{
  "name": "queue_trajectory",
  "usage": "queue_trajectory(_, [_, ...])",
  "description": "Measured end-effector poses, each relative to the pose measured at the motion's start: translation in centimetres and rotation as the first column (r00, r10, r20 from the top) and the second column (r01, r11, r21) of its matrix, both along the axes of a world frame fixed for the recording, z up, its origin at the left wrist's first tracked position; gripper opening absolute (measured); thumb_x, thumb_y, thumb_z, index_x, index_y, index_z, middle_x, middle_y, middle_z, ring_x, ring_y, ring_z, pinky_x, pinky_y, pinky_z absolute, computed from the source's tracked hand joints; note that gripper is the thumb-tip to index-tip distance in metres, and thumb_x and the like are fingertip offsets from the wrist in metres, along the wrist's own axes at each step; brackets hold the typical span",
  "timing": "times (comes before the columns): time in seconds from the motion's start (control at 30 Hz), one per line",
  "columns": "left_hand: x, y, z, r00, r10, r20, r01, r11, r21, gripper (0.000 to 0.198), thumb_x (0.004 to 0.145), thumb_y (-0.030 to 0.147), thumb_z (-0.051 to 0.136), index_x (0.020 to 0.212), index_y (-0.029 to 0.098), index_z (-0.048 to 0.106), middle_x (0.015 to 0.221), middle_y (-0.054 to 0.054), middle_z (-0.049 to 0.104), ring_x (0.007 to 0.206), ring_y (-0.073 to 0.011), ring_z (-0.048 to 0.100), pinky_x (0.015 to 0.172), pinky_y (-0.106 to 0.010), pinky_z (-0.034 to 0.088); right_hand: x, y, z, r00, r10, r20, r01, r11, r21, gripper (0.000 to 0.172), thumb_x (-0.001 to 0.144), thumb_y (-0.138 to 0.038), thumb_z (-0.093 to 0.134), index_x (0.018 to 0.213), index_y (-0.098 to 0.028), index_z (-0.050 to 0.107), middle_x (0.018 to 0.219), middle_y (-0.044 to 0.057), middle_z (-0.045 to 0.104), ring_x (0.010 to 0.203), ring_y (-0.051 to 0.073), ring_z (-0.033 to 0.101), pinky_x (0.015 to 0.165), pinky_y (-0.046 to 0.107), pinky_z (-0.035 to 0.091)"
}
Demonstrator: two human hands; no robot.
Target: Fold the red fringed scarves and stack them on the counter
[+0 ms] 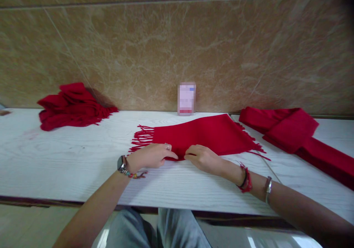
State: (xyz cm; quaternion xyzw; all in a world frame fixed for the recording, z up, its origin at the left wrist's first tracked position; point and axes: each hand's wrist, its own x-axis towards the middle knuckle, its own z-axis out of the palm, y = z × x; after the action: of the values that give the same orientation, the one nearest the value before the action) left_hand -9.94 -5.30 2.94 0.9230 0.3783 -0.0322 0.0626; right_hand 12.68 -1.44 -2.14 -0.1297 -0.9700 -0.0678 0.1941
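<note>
A folded red scarf with fringed ends lies flat on the white table, in the middle. My left hand pinches the scarf's near edge, fingers closed; it wears a ring, with a watch and a bead bracelet at the wrist. My right hand grips the same near edge just to the right, fingers curled. Red cord and a metal bangle sit on that wrist.
A crumpled pile of red scarves sits at the back left. Another red scarf lies stretched out at the right. A small pink box stands against the marble wall. The table's front edge runs above my knees.
</note>
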Motion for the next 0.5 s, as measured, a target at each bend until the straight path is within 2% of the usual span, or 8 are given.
queue_trajectory(0.13, [-1.1, 0.4, 0.2, 0.996, -0.047, 0.078, 0.059, 0.987, -0.151, 0.042, 0.078, 0.01, 0.052, 0.116, 0.028, 0.059, 0.086, 0.0, 0.056, 0.078, -0.0126, 0.055, 0.073, -0.02, 0.041, 0.1, -0.7, 0.7, 0.999, -0.031, 0.036, 0.033, 0.996, -0.082, 0.021, 0.086, -0.012, 0.046, 0.085, -0.014, 0.067, 0.087, 0.008, 0.066, 0.08, 0.017, 0.058, 0.072, 0.028, 0.047])
queue_trajectory(0.23, [-1.1, 0.5, 0.1, 0.988, -0.059, 0.14, 0.079, 0.987, -0.143, 0.029, 0.083, 0.022, 0.055, 0.11, 0.027, 0.063, 0.09, -0.001, 0.056, 0.084, -0.0135, 0.054, 0.079, -0.022, 0.041, 0.4, -0.9, 1.9, 0.994, -0.059, 0.091, 0.071, 0.988, -0.135, 0.018, 0.084, -0.016, 0.05, 0.085, -0.015, 0.068, 0.089, 0.007, 0.067, 0.082, 0.017, 0.06, 0.074, 0.028, 0.048])
queue_trajectory(0.37, [0.1, 1.0, -0.9, 0.972, -0.041, 0.23, 0.054, 0.997, -0.05, 0.019, 0.086, 0.02, 0.05, 0.091, 0.022, 0.068, 0.11, -0.004, 0.053, 0.103, -0.0165, 0.049, 0.094, -0.027, 0.034, 1.2, -0.4, 3.8, 0.969, -0.222, 0.112, 0.227, 0.973, -0.04, 0.021, 0.084, -0.021, 0.053, 0.098, -0.013, 0.066, 0.104, 0.012, 0.065, 0.098, 0.023, 0.058, 0.089, 0.037, 0.045])
queue_trajectory(0.43, [0.7, 1.3, -1.7, 0.963, -0.012, 0.269, 0.026, 0.999, -0.046, 0.018, 0.087, 0.019, 0.048, 0.093, 0.019, 0.065, 0.109, -0.006, 0.053, 0.102, -0.0161, 0.05, 0.094, -0.027, 0.035, 1.7, 0.1, 4.2, 0.944, -0.313, 0.104, 0.312, 0.95, 0.02, 0.032, 0.085, -0.025, 0.053, 0.111, -0.009, 0.06, 0.117, 0.015, 0.06, 0.112, 0.027, 0.051, 0.096, 0.044, 0.039])
queue_trajectory(0.5, [1.1, 1.5, -2.4, 0.96, 0.025, 0.279, -0.011, 0.999, -0.053, 0.022, 0.088, 0.018, 0.047, 0.106, 0.018, 0.059, 0.107, -0.007, 0.054, 0.1, -0.0159, 0.05, 0.092, -0.028, 0.038, 2.0, 0.6, 4.0, 0.918, -0.372, 0.137, 0.368, 0.928, 0.05, 0.043, 0.084, -0.03, 0.053, 0.12, -0.007, 0.054, 0.126, 0.018, 0.053, 0.12, 0.03, 0.044, 0.099, 0.05, 0.035])
